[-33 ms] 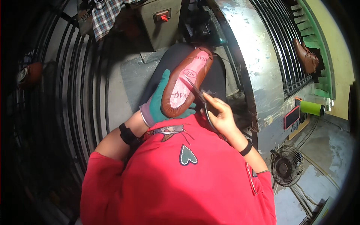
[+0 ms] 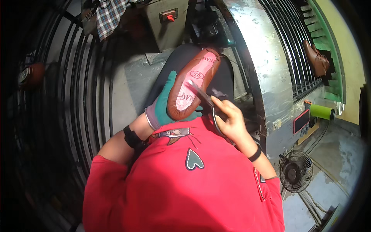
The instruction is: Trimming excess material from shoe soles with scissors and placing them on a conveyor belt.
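Note:
A brown leather shoe lies sole side up over my dark-clad lap. Its leather edges fold over a pink printed insole. My left hand, in a green and grey glove, is closed around the shoe's near end; the thumb runs along its left side and fingertips show at the right. My bare right hand grips a long pincer-like metal tool with a curved handle. The tool's flat end rests on or just above the middle of the insole; contact is hard to tell. Its exact kind is unclear.
Black metal bars stand along the left, with another brown shoe by them. A metal-topped bench runs at right; beyond are a brown shoe, a phone, a green bottle and a fan. Ahead stands a switch box.
The tool has turned in my right hand, showing a broader flat face, and its tip has shifted slightly toward me and to the left. My left hand and the shoe have hardly moved.

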### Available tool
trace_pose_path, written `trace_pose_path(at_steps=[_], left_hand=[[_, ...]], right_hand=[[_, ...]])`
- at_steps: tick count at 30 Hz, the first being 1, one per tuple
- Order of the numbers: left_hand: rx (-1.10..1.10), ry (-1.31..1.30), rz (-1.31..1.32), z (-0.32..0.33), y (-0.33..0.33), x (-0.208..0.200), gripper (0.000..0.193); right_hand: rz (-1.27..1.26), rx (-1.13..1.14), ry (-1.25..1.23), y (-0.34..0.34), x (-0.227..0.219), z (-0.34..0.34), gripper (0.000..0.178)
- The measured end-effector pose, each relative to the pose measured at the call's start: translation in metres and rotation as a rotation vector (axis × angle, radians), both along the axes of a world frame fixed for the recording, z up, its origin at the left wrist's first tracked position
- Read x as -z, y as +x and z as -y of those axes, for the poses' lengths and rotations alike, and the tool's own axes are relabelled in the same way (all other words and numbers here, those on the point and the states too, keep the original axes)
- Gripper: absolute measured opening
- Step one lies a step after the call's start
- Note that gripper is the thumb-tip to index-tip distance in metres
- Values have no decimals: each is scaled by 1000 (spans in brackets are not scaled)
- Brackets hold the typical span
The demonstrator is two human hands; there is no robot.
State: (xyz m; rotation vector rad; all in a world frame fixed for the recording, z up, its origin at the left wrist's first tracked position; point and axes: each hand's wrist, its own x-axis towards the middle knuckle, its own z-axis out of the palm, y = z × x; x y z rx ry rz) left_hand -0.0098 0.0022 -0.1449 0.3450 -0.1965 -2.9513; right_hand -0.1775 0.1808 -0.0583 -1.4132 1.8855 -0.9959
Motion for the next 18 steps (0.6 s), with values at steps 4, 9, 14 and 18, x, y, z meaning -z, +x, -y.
trace_pose_path(at_steps=[4,9,14,18], left_hand=[[-130,-88,-109,-6,-12,-15,59],[-74,42,-54,-10,-8,-31,58],[27,83,25,-8,4,-34,59],[49,88,39,-10,-1,-27,61]], right_hand=[[-613,-132,35,-10,-40,-9,57],[-865,-268,-34,-19,-53,-6,57],[-976,-379,-3,-34,-74,-1,59],[-960,-384,-30,-34,-77,2,58]])
